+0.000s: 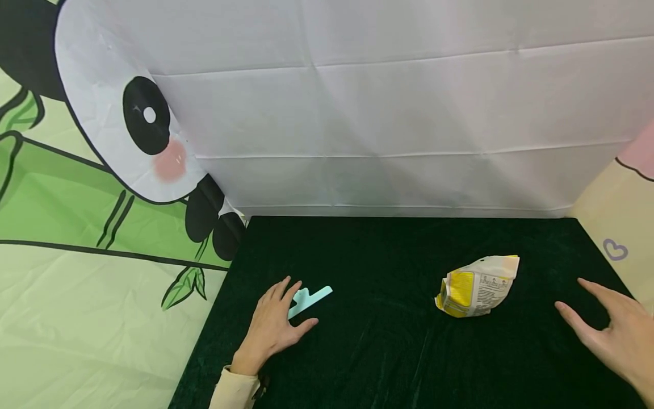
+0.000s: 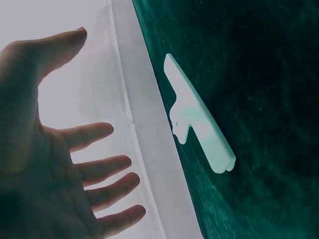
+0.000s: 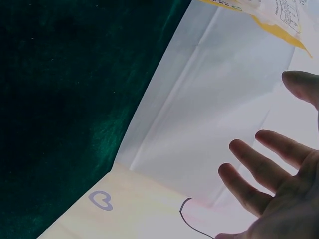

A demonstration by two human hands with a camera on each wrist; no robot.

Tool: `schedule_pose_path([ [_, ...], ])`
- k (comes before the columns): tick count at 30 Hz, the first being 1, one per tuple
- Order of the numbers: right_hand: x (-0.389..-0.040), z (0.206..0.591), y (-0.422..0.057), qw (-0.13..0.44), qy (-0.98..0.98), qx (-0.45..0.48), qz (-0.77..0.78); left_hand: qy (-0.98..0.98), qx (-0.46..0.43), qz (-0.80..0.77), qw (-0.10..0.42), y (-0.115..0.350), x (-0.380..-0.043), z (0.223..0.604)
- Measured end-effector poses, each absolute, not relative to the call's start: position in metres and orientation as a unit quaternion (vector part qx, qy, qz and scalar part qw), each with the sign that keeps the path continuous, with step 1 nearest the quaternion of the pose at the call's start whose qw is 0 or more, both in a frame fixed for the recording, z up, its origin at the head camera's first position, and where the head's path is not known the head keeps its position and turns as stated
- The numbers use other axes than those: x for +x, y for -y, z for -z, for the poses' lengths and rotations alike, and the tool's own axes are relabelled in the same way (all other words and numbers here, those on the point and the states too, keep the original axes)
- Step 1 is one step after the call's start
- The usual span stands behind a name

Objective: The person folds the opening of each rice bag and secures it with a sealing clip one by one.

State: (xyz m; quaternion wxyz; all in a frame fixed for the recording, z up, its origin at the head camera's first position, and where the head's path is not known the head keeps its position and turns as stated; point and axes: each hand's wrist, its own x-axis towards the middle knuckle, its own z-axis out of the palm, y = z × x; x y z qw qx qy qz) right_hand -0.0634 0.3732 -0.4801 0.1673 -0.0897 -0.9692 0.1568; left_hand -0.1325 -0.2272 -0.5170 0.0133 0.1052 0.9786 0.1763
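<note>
A pale turquoise bag clip [image 1: 313, 299] lies slantwise on the dark green cloth at the left. My left hand [image 1: 274, 325] hovers beside it, fingers spread, and hides part of its near end. In the left wrist view the whole clip [image 2: 199, 122] shows, with a gap between it and the fingertips [image 2: 121, 162]. Toward the right sits a crumpled yellow-and-white food packet [image 1: 477, 287] with printed text. My right hand [image 1: 613, 324] is to the right of that packet, thumb and index finger spread apart, holding nothing. Only a corner of the packet [image 3: 281, 22] enters the right wrist view.
The dark green cloth [image 1: 378, 352] covers the table. A white creased sheet [image 1: 388, 113] hangs along its back edge. On the left is a green backdrop [image 1: 92, 301] with a panda drawing; a cream panel [image 1: 608, 221] with a heart stands on the right.
</note>
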Motion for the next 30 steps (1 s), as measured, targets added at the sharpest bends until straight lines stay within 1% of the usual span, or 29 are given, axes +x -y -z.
schedule_pose_path([
  [8, -0.065, 0.478, -0.371, 0.158, 0.97, -0.093, -0.162, -0.978, 0.109, -0.18, 0.009, 0.223, -0.131, 0.519],
  [14, -0.068, 0.477, -0.369, 0.169, 0.969, -0.087, -0.157, -0.977, 0.111, -0.183, 0.004, 0.22, -0.129, 0.518],
  [21, -0.073, 0.474, -0.363, 0.186, 0.966, -0.074, -0.162, -0.974, 0.115, -0.194, 0.013, 0.216, -0.129, 0.517],
  [30, -0.075, 0.473, -0.359, 0.187, 0.964, -0.067, -0.176, -0.971, 0.123, -0.204, 0.01, 0.213, -0.129, 0.519],
])
